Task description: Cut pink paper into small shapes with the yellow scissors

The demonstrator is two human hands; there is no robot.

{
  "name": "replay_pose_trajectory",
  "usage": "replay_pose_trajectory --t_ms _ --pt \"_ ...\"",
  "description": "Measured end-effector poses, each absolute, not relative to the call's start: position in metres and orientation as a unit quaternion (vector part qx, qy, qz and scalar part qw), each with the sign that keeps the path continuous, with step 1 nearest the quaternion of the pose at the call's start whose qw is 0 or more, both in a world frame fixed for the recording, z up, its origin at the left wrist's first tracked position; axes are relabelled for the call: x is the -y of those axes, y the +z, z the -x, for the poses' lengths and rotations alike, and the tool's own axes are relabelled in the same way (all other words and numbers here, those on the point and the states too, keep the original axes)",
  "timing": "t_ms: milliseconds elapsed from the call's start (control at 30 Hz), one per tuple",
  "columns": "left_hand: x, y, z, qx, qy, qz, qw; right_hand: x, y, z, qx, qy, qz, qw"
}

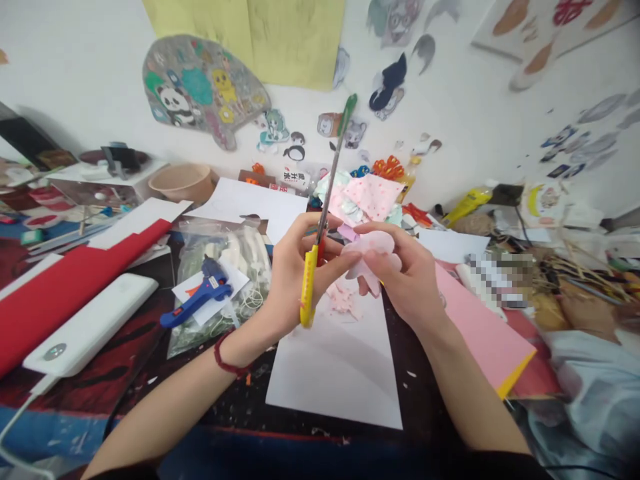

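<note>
Both hands meet over a white paper sheet and pinch a pale pink piece with rounded, petal-like lobes; whether it is paper or cloth I cannot tell. My left hand also carries scissors with a yellow handle, their narrow blades pointing up and a green patch at the tip. My right hand grips the pink piece from the other side, thumb on top. A small lilac bit shows between the fingers. Beneath them, pink scraps lie on the sheet.
Left of the hands, a blue glue gun rests on a clear plastic bag. Further left are a white power bank with a cable and red sheets. At right lies pink paper. Patterned pink pieces are heaped behind.
</note>
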State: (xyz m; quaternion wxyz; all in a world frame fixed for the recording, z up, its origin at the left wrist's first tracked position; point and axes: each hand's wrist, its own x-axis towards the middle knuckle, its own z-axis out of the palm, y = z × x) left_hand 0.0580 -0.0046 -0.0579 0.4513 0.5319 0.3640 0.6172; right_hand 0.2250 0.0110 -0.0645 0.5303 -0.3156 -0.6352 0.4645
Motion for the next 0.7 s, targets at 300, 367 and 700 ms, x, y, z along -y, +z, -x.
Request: replay_pose_trajectory --t_ms 300,367,700 --pt "-0.012 -0.033 -0.049 -0.376 0.615 -0.589 0.365 -0.012 -0.039 -0.237 0.564 0.448 0.350 0.599" --pt "-0.014 -0.035 -0.045 -0.400 0.562 -0.638 0.341 -0.009 -0.034 -0.240 0.563 0.441 0.347 0.607" --pt "-0.008 -0.005 -0.055 -0.294 0.608 -0.621 0.398 0.000 0.006 -0.238 0.597 0.361 0.340 0.631"
